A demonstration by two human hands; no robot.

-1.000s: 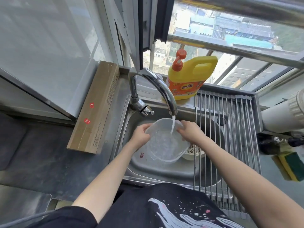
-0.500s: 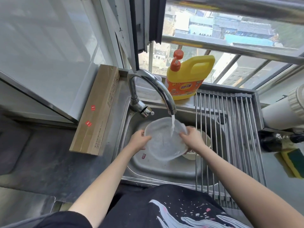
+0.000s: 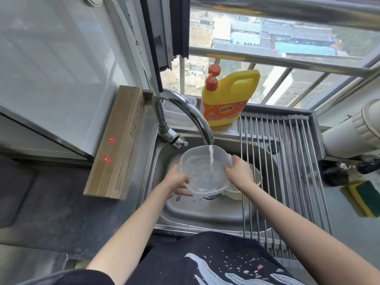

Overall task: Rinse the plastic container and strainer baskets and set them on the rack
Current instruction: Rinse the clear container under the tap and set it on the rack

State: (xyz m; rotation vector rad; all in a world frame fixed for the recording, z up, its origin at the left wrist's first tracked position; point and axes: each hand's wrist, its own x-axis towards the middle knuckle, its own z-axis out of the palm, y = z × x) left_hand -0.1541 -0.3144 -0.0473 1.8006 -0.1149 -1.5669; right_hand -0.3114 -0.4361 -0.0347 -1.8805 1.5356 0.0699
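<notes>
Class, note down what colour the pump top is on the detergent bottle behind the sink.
Orange-red, atop the yellow detergent bottle; the head view shows the pump top clearly.

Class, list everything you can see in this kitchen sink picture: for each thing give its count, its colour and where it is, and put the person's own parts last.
plastic container: one, clear, held under the running tap over the sink.
strainer basket: one showing, cream, in the sink below the container, partly hidden.
rack: one, steel rods, over the sink's right side.
faucet: one, chrome, behind the sink, water running.
sink: one, steel, centre.
detergent bottle: one, yellow with orange pump, on the ledge behind the sink.
cardboard box: one, brown, long, left of the sink.
sponge: one, yellow and green, far right.
left hand: grips the container's left rim.
right hand: grips the container's right rim.
</notes>
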